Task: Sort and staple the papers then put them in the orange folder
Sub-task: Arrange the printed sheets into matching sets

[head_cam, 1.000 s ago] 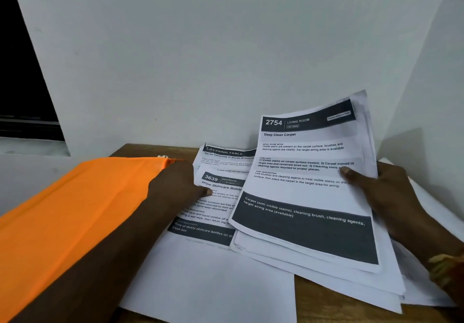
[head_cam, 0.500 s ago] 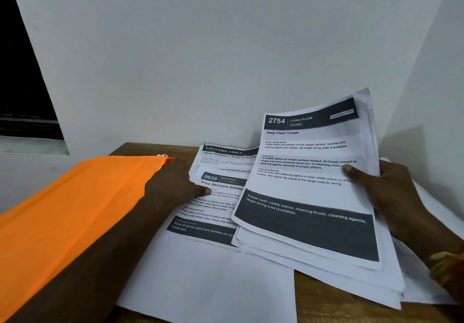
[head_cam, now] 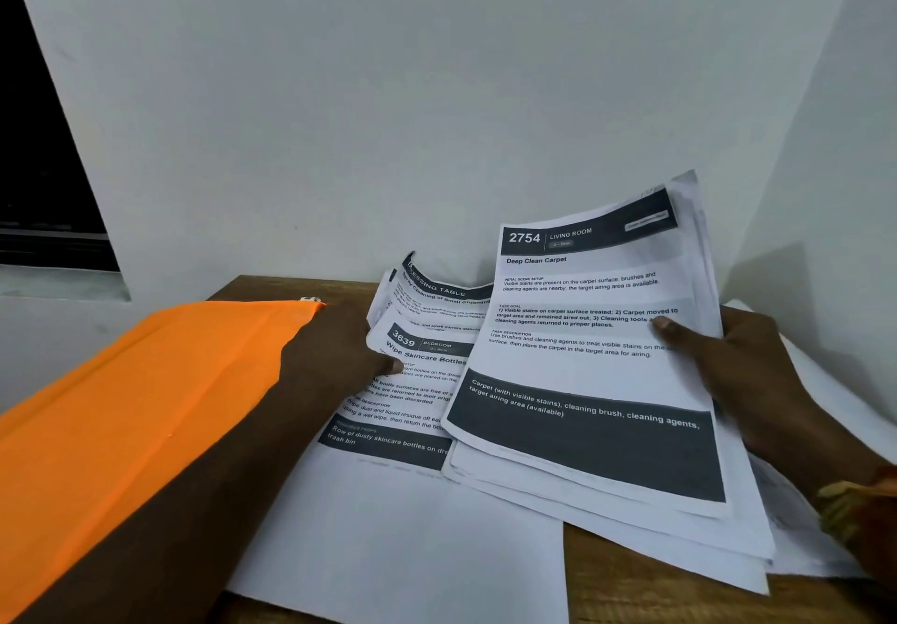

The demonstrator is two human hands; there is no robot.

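Note:
An orange folder [head_cam: 145,405] lies flat at the left, partly under my left forearm. My left hand [head_cam: 335,361] pinches the left edge of a few printed sheets headed "3639 Wipe Skincare Bottles" [head_cam: 417,395], thumb on top; their far ends curl upward. My right hand [head_cam: 757,381] grips a thicker stack topped by "2754 Deep Clean Carpet" [head_cam: 582,371], thumb pressed on its right side. That stack is tilted up off the table and overlaps the left sheets. No stapler is in view.
A blank white sheet [head_cam: 412,550] lies nearest me on the wooden table [head_cam: 631,594]. More loose white sheets [head_cam: 835,381] sit under my right wrist. White walls close in behind and to the right; a dark opening is at the far left.
The far ends of the sheets in my left hand have curled up further. The right stack has shifted slightly up and to the right. Both hands keep their hold.

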